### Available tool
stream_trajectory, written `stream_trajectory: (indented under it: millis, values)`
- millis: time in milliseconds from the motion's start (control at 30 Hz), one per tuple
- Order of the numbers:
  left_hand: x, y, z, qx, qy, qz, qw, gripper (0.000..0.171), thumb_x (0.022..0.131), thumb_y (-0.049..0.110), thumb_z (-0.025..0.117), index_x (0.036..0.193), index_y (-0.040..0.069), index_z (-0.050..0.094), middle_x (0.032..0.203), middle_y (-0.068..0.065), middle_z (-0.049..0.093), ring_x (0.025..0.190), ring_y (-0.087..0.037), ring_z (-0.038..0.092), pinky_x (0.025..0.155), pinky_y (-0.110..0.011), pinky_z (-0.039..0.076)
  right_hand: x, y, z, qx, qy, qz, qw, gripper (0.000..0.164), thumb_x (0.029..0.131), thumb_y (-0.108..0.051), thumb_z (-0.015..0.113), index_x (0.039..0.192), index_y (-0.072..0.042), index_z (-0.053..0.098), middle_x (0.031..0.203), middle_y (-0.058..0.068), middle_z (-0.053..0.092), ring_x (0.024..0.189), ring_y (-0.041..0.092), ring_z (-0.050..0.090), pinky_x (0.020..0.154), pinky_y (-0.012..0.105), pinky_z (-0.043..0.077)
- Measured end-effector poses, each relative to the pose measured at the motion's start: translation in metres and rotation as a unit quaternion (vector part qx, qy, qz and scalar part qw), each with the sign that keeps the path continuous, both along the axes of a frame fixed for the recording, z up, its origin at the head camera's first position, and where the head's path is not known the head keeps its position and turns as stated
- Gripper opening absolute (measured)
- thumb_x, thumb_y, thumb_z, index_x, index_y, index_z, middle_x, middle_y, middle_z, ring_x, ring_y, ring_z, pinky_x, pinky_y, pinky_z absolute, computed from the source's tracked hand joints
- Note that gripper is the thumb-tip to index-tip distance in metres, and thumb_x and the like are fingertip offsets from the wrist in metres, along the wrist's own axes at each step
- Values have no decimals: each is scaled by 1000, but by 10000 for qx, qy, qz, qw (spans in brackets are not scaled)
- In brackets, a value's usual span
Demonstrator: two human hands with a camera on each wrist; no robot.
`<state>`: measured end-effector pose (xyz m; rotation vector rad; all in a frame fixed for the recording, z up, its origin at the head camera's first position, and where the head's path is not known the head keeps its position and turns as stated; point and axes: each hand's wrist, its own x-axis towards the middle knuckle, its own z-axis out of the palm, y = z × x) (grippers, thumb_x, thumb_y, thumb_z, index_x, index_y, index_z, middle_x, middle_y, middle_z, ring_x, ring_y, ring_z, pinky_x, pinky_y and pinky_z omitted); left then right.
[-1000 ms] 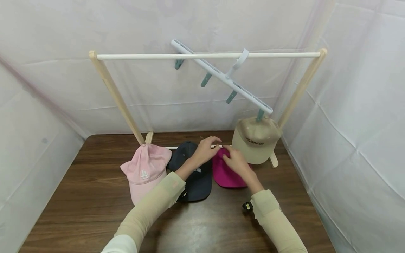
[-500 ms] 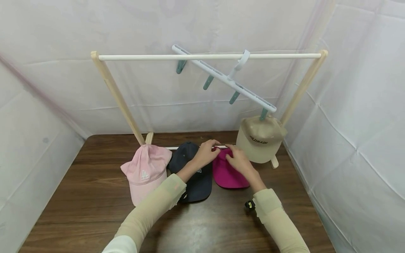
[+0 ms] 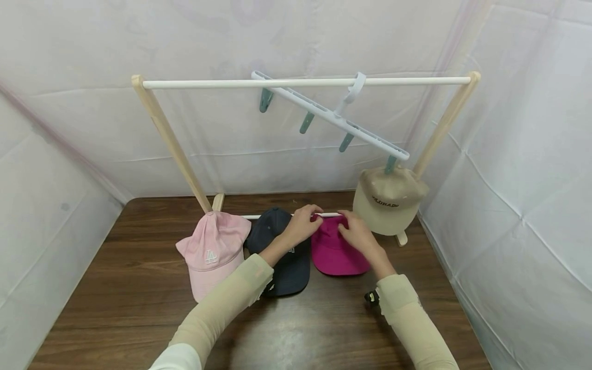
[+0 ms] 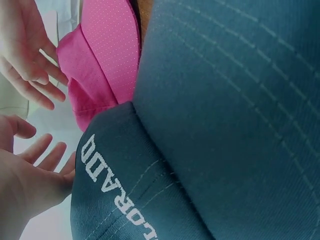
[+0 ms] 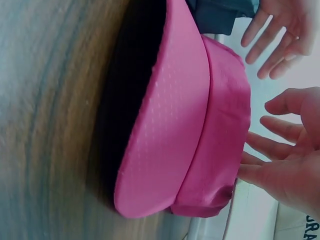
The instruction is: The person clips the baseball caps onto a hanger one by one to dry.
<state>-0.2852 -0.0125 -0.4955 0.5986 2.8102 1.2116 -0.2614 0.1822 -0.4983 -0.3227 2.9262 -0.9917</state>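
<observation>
A magenta cap (image 3: 339,259) sits brim forward on the table beneath my hands. At its upper left is my left hand (image 3: 299,226), fingers loosely bent and thumb apart from them. My right hand (image 3: 361,235) is at the cap's upper right. In the right wrist view its fingers (image 5: 267,147) reach to the back of the magenta cap's crown, some seeming to touch it, while the thumb stays clear. A navy cap (image 3: 296,277) with white lettering lies under my left wrist. In the left wrist view my left hand (image 4: 37,182) is spread beside the navy crown.
Left of the navy cap lies a pink cap (image 3: 217,239). A beige cap (image 3: 390,208) hangs from a clip of the white hanger (image 3: 319,109), hooked on the rack's bar (image 3: 208,84). A small black object (image 3: 371,297) is near my right sleeve.
My right hand has shifted right along the magenta cap, away from my left hand, which stays nearly still. The hanger has swung, carrying the beige cap right.
</observation>
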Motion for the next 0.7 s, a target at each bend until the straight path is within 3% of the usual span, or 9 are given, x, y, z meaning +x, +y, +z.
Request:
stream_trajectory:
  millis: [167,400,700]
  values:
    - [-1,2,0,-24,-70,58,10000,31,91,17,55,119,5,62,115,-9,61,96,-24,60,76,-35,49,-5,7,1,75,-22,-36,10000,45,94,-13,56,137,-5,46,136,20,49,123,34,48,94,49,44]
    - [-3,6,-2,-113,-144,88,9998,31,92,18,54,118,5,62,114,-10,61,82,-21,54,67,-30,45,-13,15,0,295,83,39,9995,44,92,-12,57,134,-1,47,132,22,51,120,35,50,94,50,44]
    - [-11,17,-9,-280,-191,161,9993,34,93,25,58,119,3,61,118,-12,60,102,-26,59,78,-34,49,-22,24,5,521,-40,187,9985,42,92,-10,56,132,3,49,127,26,53,113,35,53,90,49,46]
